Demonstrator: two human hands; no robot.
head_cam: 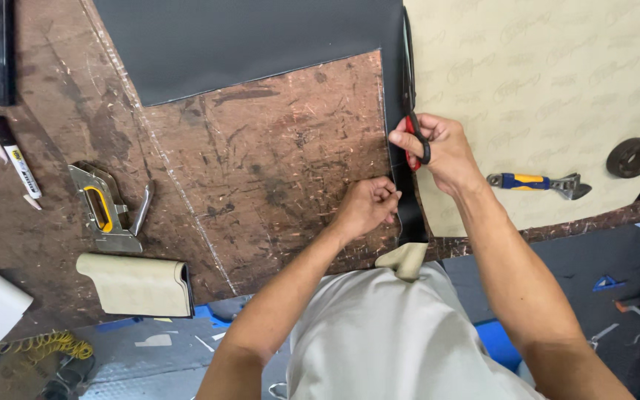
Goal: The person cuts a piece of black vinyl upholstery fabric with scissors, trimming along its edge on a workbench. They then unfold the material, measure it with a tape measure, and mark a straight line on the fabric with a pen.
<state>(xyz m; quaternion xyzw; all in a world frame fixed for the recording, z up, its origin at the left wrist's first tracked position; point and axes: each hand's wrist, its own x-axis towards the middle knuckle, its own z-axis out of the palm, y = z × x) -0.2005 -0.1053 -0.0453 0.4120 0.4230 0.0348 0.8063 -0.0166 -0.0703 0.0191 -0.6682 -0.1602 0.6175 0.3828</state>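
Observation:
My right hand (444,152) grips scissors with red and black handles (412,111); their blades point away from me along the right edge of a black sheet (246,37). My left hand (368,205) pinches the cut strip of that black sheet (407,200) near the table's front edge. The strip runs between the scratched brown tabletop (275,163) and a beige patterned sheet (542,81) on the right. A beige flap (404,259) hangs over the table edge just below the strip.
A metal staple gun with a yellow insert (105,207) lies at left, beside a marker (18,159). A folded beige piece (138,285) sits at the front edge. An adjustable wrench with a blue-yellow handle (538,183) and a dark round disc (632,157) rest on the beige sheet.

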